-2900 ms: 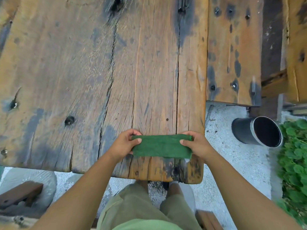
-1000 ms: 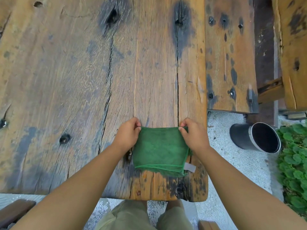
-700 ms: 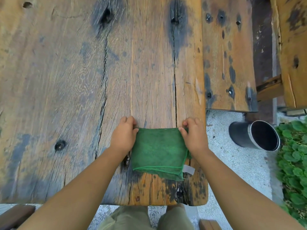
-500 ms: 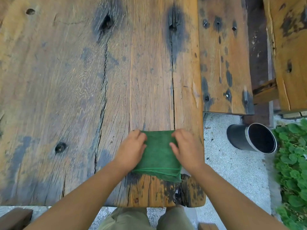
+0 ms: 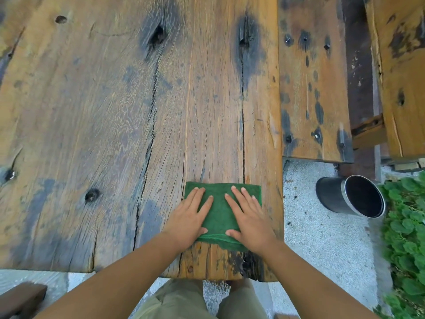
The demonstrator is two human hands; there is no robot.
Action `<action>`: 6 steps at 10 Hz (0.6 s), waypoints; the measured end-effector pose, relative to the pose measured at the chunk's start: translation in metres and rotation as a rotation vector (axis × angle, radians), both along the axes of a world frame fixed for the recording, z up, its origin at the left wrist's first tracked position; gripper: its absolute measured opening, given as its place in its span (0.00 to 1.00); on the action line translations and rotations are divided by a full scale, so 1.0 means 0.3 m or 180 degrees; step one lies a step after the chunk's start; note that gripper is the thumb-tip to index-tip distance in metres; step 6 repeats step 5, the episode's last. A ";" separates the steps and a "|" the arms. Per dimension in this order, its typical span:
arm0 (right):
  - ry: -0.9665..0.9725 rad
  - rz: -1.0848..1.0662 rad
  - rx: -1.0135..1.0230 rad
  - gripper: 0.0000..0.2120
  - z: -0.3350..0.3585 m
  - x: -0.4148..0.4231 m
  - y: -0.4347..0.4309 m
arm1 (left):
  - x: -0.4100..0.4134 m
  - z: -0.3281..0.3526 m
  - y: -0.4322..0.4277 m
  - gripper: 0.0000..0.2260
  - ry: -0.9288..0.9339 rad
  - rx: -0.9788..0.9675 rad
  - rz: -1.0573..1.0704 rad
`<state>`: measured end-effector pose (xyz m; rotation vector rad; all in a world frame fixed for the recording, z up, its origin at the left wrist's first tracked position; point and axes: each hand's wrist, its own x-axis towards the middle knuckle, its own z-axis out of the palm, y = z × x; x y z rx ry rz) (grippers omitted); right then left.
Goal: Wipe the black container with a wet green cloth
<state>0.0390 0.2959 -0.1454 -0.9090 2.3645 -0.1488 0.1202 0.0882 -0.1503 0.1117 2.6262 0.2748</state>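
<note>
Pressing the folded green cloth (image 5: pixel 219 215) flat on the wooden table (image 5: pixel 103 111), close to its near edge and right-hand corner. Left hand (image 5: pixel 187 218) and right hand (image 5: pixel 249 219) both palm-down on it, fingers straight and slightly spread, gripping nothing. Looks like prep: flattening the cloth, no wiping begun. Can't tell wetness from here.

Black container (image 5: pixel 333 196) not on the table: lying on its side on the gravel ground (image 5: pixel 322 245) to the right, well apart from the cloth, open mouth turned rightward, untouched.

Next, probably: pinch up the cloth with one hand, reach down and right past the table edge, steady or lift the container with the other, then rub over wall and rim. Likely needs a bend or sidestep, given how low it lies.

Around: wooden bench (image 5: pixel 315 88) beyond the container, leafy plants (image 5: pixel 404 226) just beside its mouth, dark wooden block (image 5: pixel 20 298) bottom left, khaki-clad knees (image 5: pixel 181 302) under the table edge.

In the way: only the table corner. Risk: round body rolling when rubbed.
</note>
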 end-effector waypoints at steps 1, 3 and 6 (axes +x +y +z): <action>-0.0082 0.0060 0.0156 0.53 0.011 0.002 -0.009 | -0.024 0.018 0.009 0.44 -0.0133 -0.0024 0.0034; -0.0613 -0.0109 0.0314 0.25 0.226 -0.146 -0.088 | -0.197 0.218 0.019 0.35 -0.0576 0.0280 0.0362; 0.0380 -0.0677 -0.0745 0.13 0.659 -0.373 -0.152 | -0.422 0.580 -0.035 0.14 0.0628 0.0572 0.0917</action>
